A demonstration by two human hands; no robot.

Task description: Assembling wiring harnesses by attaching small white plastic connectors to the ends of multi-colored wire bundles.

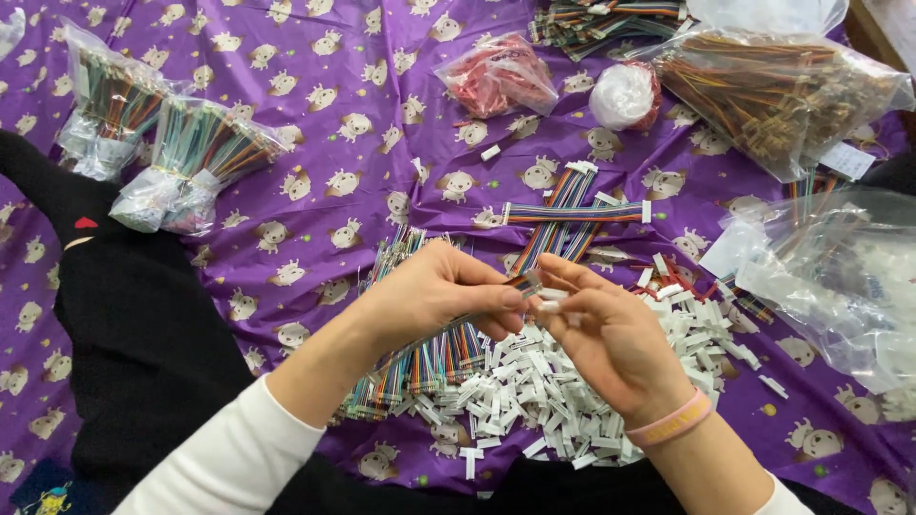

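With my left hand [434,291] pinching the striped ribbon cable [528,282] by its end above the pile of white connectors [534,386], and my right hand [611,334] gripping one connector [551,306], I should align both squarely before pressing.

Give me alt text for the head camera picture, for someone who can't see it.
Two bare hands meet over a purple patterned cloth: the left hand pinches the end of a striped ribbon cable, and the right hand holds a small white connector against it. Below lie a pile of white connectors and a row of coloured cables; bags of cables sit around.
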